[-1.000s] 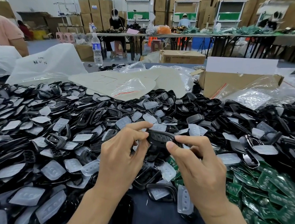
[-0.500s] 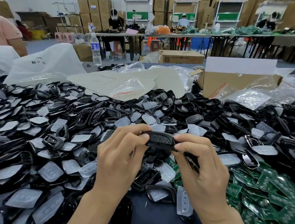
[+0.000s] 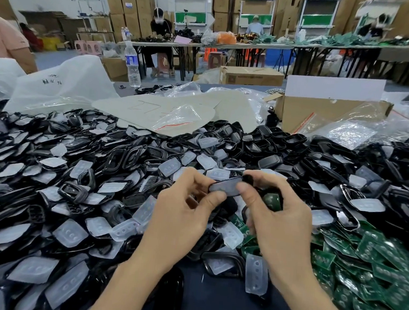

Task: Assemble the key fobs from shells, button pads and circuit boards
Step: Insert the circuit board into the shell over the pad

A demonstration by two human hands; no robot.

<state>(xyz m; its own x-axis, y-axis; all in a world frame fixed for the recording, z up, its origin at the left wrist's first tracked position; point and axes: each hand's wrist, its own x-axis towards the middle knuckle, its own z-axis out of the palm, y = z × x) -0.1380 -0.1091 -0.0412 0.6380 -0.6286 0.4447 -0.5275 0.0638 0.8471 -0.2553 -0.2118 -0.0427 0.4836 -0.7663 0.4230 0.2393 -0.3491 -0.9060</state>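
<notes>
Two hands at work: our left hand (image 3: 181, 216) and right hand (image 3: 281, 224) pinch the black shell (image 3: 223, 188) above the near pile (image 3: 73, 193); the right also clasps a circuit board (image 3: 272, 201), which may slip if our fingers shift.

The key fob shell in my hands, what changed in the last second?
The shell was turned over, hiding its button face. A green circuit board now shows in the right hand. The left hand and right hand still pinch the shell; the piles stayed.
</notes>
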